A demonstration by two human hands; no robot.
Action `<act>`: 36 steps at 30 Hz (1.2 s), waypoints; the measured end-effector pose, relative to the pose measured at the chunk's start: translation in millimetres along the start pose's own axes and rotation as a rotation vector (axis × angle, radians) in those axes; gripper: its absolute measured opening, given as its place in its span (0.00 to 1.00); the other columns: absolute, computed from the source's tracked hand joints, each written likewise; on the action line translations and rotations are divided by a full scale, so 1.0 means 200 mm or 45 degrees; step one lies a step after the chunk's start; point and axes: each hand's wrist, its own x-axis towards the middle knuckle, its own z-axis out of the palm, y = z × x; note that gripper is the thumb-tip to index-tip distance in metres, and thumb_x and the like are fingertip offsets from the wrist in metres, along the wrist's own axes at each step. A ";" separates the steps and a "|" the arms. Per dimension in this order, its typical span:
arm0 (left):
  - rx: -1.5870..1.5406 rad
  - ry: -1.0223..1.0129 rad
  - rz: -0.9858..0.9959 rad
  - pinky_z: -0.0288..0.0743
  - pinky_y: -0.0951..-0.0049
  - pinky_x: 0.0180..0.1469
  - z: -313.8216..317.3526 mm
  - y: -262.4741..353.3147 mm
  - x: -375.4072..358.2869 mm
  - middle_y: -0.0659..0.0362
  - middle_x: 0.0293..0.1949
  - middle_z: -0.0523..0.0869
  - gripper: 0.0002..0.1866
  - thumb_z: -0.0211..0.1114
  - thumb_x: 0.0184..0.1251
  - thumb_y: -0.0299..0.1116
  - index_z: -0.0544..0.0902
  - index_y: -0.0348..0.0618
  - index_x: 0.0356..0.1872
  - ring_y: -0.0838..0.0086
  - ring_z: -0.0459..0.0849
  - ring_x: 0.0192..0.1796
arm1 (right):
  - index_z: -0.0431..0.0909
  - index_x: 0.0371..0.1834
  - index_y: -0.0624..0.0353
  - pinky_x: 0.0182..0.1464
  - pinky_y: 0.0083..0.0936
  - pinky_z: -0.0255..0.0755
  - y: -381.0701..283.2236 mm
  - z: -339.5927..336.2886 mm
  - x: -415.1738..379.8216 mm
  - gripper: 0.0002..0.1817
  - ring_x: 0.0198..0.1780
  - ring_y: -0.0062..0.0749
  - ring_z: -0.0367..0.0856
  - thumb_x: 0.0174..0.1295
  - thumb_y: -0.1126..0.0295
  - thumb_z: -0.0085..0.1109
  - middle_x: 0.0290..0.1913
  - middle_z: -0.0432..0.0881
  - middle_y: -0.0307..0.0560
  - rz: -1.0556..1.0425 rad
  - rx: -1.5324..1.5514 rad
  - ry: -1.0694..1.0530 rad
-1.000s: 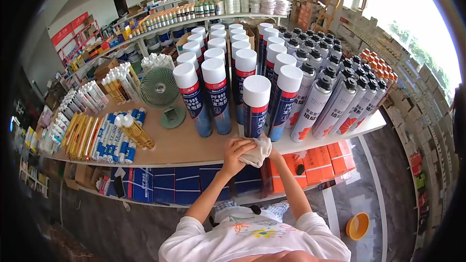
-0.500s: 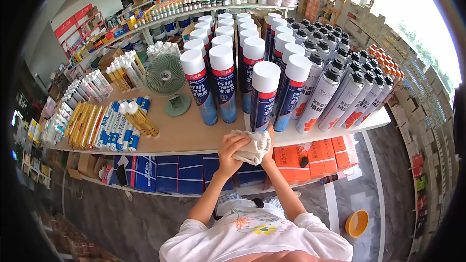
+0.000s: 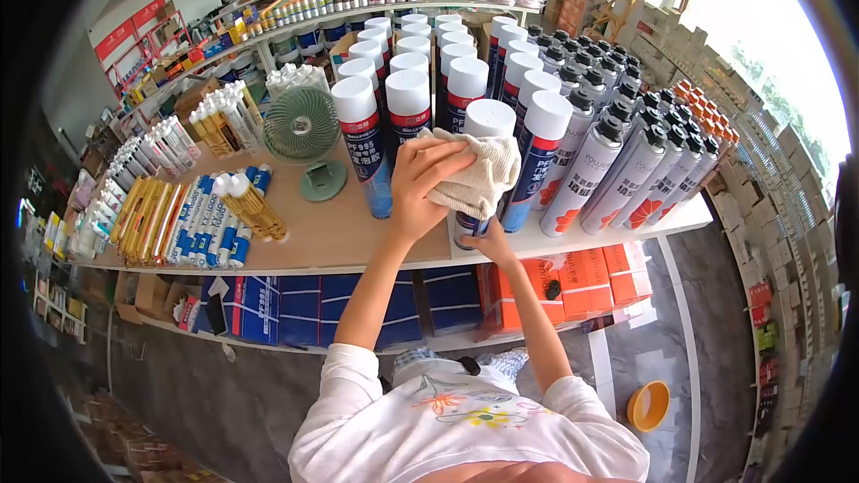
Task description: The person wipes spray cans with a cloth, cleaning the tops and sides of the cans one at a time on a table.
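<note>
A cream cloth [image 3: 488, 168] is bunched in my left hand [image 3: 428, 186], whose fingers are closed over it. The cloth lies against the upper part of a foam spray can [image 3: 490, 116] with a white cap, hiding most of its label. Low on the same can, my right hand [image 3: 491, 241] is wrapped round the base, fingers partly hidden behind it. The can stands upright at the table's front edge. Blue white-capped cans [image 3: 360, 148] stand to its left and behind, and another blue can [image 3: 542, 152] stands close on its right.
Silver black-capped cans [image 3: 598, 170] crowd the table's right side. A green fan [image 3: 302, 125] and sealant tubes [image 3: 210, 224] occupy the left of the wooden table [image 3: 358, 241]. Orange boxes [image 3: 582, 284] and blue boxes [image 3: 371, 309] sit beneath. An orange bucket [image 3: 648, 406] stands on the floor.
My left hand and the cloth have moved up from the can's base to just below its cap. My right hand stays low on the can, now seen more clearly. The view has shifted slightly.
</note>
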 end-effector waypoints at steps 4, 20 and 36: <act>-0.097 0.015 -0.124 0.76 0.62 0.52 0.09 -0.04 -0.14 0.60 0.51 0.86 0.25 0.78 0.39 0.24 0.87 0.46 0.47 0.59 0.80 0.51 | 0.57 0.70 0.67 0.58 0.36 0.72 0.05 0.06 0.00 0.52 0.54 0.45 0.80 0.40 0.68 0.78 0.52 0.81 0.59 -0.150 0.026 0.067; 0.106 -0.146 0.076 0.75 0.58 0.55 0.10 -0.02 -0.13 0.57 0.56 0.82 0.31 0.78 0.40 0.27 0.84 0.47 0.53 0.56 0.78 0.54 | 0.67 0.67 0.62 0.62 0.30 0.71 0.09 -0.03 0.03 0.41 0.60 0.32 0.75 0.47 0.73 0.76 0.62 0.77 0.47 -0.154 0.074 -0.204; -0.101 -0.170 -0.351 0.74 0.59 0.57 -0.04 0.14 -0.74 0.60 0.54 0.85 0.30 0.76 0.39 0.21 0.85 0.48 0.51 0.58 0.79 0.54 | 0.53 0.71 0.70 0.66 0.43 0.65 0.04 0.11 -0.13 0.51 0.64 0.59 0.69 0.48 0.67 0.77 0.64 0.65 0.67 -0.358 -0.151 0.450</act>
